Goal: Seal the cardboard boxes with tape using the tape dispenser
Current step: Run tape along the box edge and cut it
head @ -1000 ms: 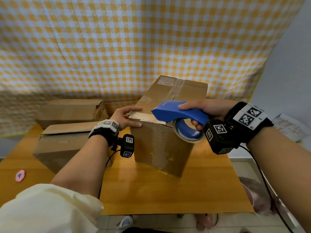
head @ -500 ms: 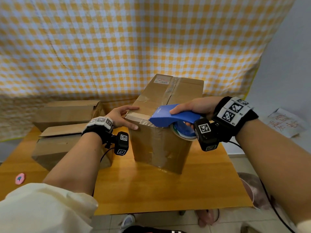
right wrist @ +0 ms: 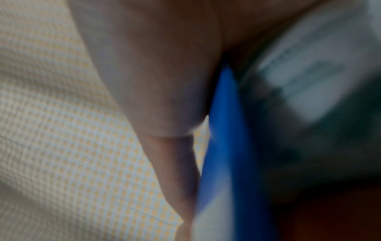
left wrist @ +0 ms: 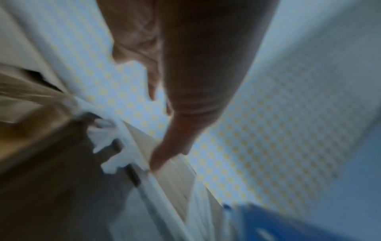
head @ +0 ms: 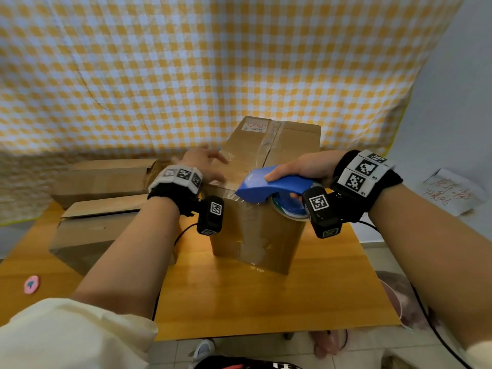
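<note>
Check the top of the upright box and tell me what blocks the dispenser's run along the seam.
The left hand lies over the box top, left of the seam. The tape dispenser sits at the near edge; nothing visible lies on the seam ahead.

The tall box [head: 255, 230] is matt brown cardboard with strips of glossy clear tape [head: 269, 145] wrinkled along its top seam and front, and a white paper label [head: 254, 127] on top; the two low boxes [head: 106, 198] beside it are the same dull cardboard. The tape dispenser [head: 269, 186] is smooth blue plastic with a slight sheen. The table [head: 253, 302] is polished yellow wood that reflects light, and the checked curtain [head: 213, 70] behind is soft matt cloth.
</note>
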